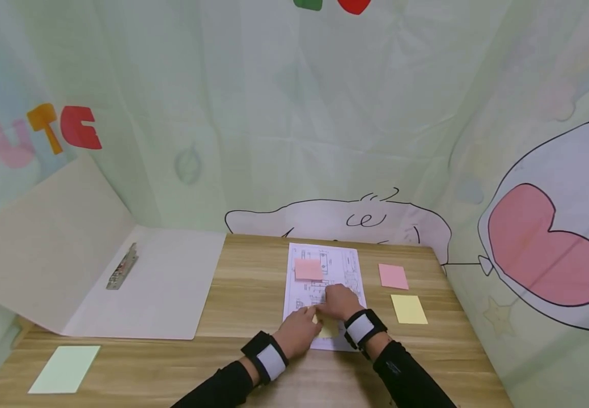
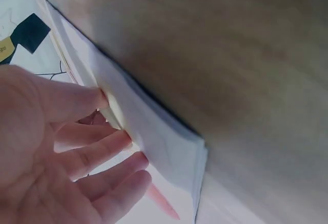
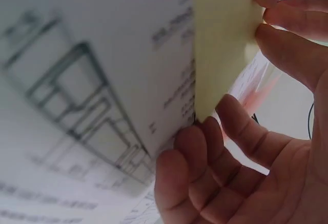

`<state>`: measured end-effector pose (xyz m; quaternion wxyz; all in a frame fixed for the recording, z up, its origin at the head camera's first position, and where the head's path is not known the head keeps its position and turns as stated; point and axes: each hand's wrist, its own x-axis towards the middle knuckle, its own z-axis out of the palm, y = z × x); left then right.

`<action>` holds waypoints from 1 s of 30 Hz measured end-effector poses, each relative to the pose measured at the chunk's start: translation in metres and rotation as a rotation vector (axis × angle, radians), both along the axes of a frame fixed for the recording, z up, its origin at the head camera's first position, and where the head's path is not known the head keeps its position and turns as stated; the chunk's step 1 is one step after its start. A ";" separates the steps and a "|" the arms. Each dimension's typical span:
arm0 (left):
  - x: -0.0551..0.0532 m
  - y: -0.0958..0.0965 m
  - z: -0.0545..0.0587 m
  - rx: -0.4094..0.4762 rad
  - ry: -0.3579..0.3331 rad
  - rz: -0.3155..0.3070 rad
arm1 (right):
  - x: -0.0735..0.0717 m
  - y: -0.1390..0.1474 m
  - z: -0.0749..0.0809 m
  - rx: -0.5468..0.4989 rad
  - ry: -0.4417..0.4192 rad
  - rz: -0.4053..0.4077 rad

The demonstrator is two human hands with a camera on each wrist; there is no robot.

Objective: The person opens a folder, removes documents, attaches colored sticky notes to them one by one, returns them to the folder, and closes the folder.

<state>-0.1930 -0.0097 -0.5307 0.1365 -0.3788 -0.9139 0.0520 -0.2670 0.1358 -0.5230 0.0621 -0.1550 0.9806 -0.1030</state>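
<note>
A yellow sticky note (image 1: 329, 327) lies on the lower part of a stack of printed drawing sheets (image 1: 294, 294). My left hand (image 1: 296, 330) is at the note's left side, with its thumb and fingertips touching there. From above right, my right hand (image 1: 342, 302) reaches over the sheets. In the right wrist view, its thumb touches the yellow note (image 3: 223, 44) and its bent fingertips rest around the note's corner. Fingers of both hands come close together at this edge. Higher on the sheets sits a pink sticky note (image 1: 308, 270).
To the right on the wooden table (image 1: 243, 283) lie a pink note pad (image 1: 393, 276) and a yellow note pad (image 1: 409, 309). An opened white folder (image 1: 172, 283) with a metal clip (image 1: 122, 266) stands at left. A pale green sheet (image 1: 64, 369) lies front left.
</note>
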 end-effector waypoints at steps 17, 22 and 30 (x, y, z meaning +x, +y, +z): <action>0.002 0.002 0.008 -0.076 -0.051 -0.006 | -0.008 -0.007 -0.008 0.022 -0.011 -0.073; 0.002 0.003 0.010 -0.064 -0.138 0.006 | -0.005 0.004 -0.004 -0.022 -0.052 -0.101; -0.004 0.002 0.006 -0.022 -0.206 0.034 | -0.004 0.020 0.003 -0.083 -0.100 -0.134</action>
